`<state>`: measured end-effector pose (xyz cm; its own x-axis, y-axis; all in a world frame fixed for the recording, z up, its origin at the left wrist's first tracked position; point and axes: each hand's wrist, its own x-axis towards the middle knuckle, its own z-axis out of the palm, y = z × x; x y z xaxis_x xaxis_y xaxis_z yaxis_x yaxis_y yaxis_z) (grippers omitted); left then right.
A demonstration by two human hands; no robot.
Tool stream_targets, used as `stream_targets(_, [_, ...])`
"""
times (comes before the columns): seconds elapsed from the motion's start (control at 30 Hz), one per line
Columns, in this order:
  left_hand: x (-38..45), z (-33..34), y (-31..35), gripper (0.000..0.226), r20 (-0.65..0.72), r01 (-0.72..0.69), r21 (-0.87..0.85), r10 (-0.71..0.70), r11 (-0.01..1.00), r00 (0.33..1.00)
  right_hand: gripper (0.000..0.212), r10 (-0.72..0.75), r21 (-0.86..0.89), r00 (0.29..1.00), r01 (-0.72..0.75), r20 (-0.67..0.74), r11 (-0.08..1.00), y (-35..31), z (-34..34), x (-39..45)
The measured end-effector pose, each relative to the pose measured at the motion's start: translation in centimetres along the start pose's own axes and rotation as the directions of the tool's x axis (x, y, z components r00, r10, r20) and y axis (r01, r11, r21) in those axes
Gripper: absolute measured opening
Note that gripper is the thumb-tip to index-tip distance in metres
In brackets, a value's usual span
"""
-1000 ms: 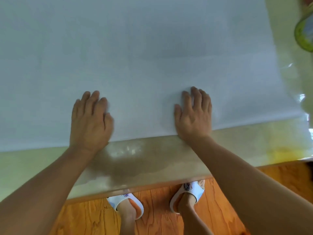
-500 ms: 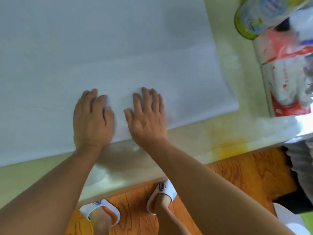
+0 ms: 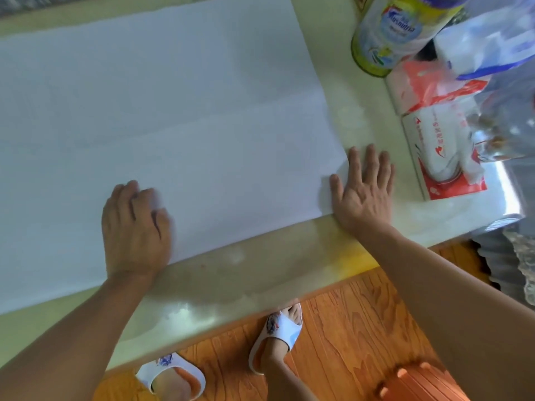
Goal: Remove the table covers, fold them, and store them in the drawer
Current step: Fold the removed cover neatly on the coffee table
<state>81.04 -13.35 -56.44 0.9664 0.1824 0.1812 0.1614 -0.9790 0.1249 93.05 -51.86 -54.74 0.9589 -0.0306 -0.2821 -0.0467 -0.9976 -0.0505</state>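
My right hand (image 3: 363, 192) is sliding out to the table cover (image 3: 173, 117) corner at four o'clock, fingers spread flat; my left hand (image 3: 134, 227), loosely curled, is pressing the near edge (I'm keeping both edges aligned, smoothing outward).

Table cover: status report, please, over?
Both hands flat: left hand on white cover, right hand at its right edge. Tissue packs close beside.
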Motion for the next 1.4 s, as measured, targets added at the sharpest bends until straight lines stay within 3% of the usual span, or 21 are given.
stream_targets(0.07, [0.0,-0.6,1.5,0.053,0.097,-0.129,0.070,0.122,0.989,0.988,0.073,-0.003,-0.002,1.000,0.003,0.012,1.000,0.0,-0.2,0.0])
stream_targets(0.17, [-0.6,-0.2,4.5,0.060,0.250,-0.372,0.016,0.356,0.928,0.900,0.073,-0.007,-0.006,1.000,0.007,0.020,1.000,-0.2,-0.4,-0.1])
stream_targets(0.27, [-0.8,0.1,5.2,0.060,0.308,-0.359,0.009,0.339,0.933,0.889,0.075,0.058,0.066,0.998,-0.057,-0.008,0.996,-0.6,-0.3,-0.8])
stream_targets(0.33, [-0.8,0.0,5.0,0.061,0.317,-0.361,0.026,0.335,0.932,0.887,0.077,0.282,0.308,0.959,-0.262,-0.021,0.915,-1.6,-0.9,-2.3])
stream_targets(0.4, [-0.8,0.0,5.0,0.061,0.325,-0.364,0.028,0.336,0.931,0.884,0.077,0.539,0.621,0.841,-0.447,0.048,0.643,-2.8,-1.6,-4.1])
stream_targets(0.47, [-0.8,0.0,5.1,0.061,0.334,-0.364,0.019,0.338,0.931,0.880,0.077,0.651,0.832,0.738,-0.467,0.180,0.300,-4.5,-2.2,-6.0])
stream_targets(0.6, [-0.8,0.0,5.0,0.060,0.323,-0.370,0.013,0.346,0.929,0.881,0.076,0.607,0.889,0.662,-0.420,0.439,-0.184,-7.9,-3.1,-6.5])
stream_targets(0.7, [-0.9,0.1,5.1,0.058,0.289,-0.365,-0.002,0.350,0.931,0.891,0.053,0.534,0.850,0.661,-0.393,0.527,-0.351,-9.3,-3.6,-5.3])
stream_targets(0.83, [-1.2,0.1,4.7,0.058,0.274,-0.353,-0.026,0.346,0.935,0.897,0.030,0.342,0.762,0.682,-0.552,0.646,-0.338,-11.6,-2.6,-5.8])
stream_targets(1.0, [-1.2,-0.1,3.6,0.057,0.312,-0.311,-0.137,0.339,0.940,0.887,0.032,0.431,0.759,0.626,-0.557,0.650,-0.336,-12.1,-1.5,-6.2])
stream_targets(1.17, [-7.9,-4.0,-7.3,0.058,0.365,-0.017,-0.095,0.051,0.995,0.930,0.037,0.510,0.788,0.608,-0.540,0.608,-0.296,-13.5,-2.2,-6.3])
stream_targets(1.3, [-11.2,-6.7,-15.0,0.067,0.470,0.330,0.043,-0.310,0.943,0.826,0.033,0.610,0.821,0.589,-0.536,0.530,-0.197,-14.3,-1.7,-6.7])
stream_targets(1.4, [-11.3,-6.8,-15.8,0.071,0.493,0.405,0.062,-0.381,0.912,0.783,0.033,0.649,0.846,0.597,-0.513,0.471,-0.143,-15.2,-1.7,-7.1])
